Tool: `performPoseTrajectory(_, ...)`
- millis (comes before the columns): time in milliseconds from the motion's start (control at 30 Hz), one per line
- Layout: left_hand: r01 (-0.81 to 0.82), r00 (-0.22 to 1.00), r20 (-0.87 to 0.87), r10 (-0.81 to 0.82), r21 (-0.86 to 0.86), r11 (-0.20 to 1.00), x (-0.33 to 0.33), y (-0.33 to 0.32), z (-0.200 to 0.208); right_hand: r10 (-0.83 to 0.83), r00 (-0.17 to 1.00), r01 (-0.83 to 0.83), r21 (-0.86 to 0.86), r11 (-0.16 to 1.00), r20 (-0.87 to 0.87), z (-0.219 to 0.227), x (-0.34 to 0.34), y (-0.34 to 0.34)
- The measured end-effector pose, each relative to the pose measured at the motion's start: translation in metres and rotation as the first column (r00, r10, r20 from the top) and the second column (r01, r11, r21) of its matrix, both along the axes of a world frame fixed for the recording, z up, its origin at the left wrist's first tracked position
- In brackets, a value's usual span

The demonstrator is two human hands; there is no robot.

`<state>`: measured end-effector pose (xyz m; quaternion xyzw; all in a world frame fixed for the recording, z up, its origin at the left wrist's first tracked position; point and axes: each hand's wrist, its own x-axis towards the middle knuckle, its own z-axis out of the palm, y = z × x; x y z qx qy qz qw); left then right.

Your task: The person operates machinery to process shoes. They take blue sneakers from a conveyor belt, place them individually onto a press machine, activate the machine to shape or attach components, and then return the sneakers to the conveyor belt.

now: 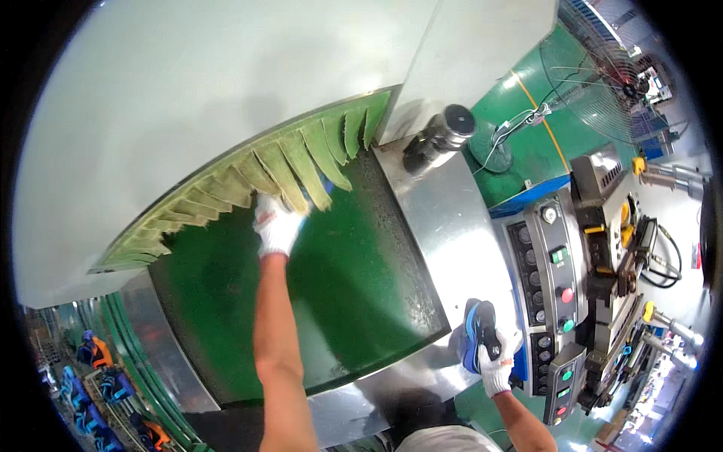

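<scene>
My left hand [276, 226], in a white knit glove, reaches over the green belt [331, 301] to a curtain of green strips [260, 169]. The strips cover its fingers. Bits of blue show beside it and behind the strips, and whatever they belong to is mostly hidden. At the lower right, my right hand [497, 365], also gloved in white, is closed on a dark shoe [484, 328] with a blue sole edge. That shoe is held over the corner of the bare metal surface [444, 226], left of a control panel.
A pale machine housing [226, 68] rises behind the strips. On the metal ledge stands a steel tumbler [444, 135] with a dark lid. Dials and buttons line the control panel [557, 264] at right. A fan [602, 83] stands beyond; shoes [94, 350] fill a rack at lower left.
</scene>
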<state>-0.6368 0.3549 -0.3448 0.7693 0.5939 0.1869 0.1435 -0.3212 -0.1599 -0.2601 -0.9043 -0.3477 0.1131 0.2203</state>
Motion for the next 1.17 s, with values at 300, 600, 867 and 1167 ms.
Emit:
performPoseTrajectory(300, 0.217, 0.976, 0.08, -0.202, -0.385, 0.897, 0.02, -0.271, 0.105, 0.215, 0.915, -0.283, -0.164, 0.945, -0.341, 0.072, 0.019, -0.006)
performPoseTrajectory(600, 0.926, 0.273, 0.108, -0.956, -0.299, 0.231, 0.221, -0.375, 0.319, 0.797, 0.52, -0.771, 0.234, 0.592, -0.307, 0.187, 0.061, -0.017)
performPoseTrajectory(867, 0.908, 0.22, 0.17, -0.961, 0.326, 0.265, 0.413, -0.408, 0.429, 0.337, 0.336, 0.314, 0.442, 0.84, -0.879, 0.212, 0.175, -0.157)
performPoseTrajectory(1167, 0.865, 0.422, 0.359, -0.833, 0.116, 0.488, 0.535, -0.422, 0.331, 0.446, 0.118, 0.771, 0.365, 0.522, -0.887, 0.209, 0.263, -0.222)
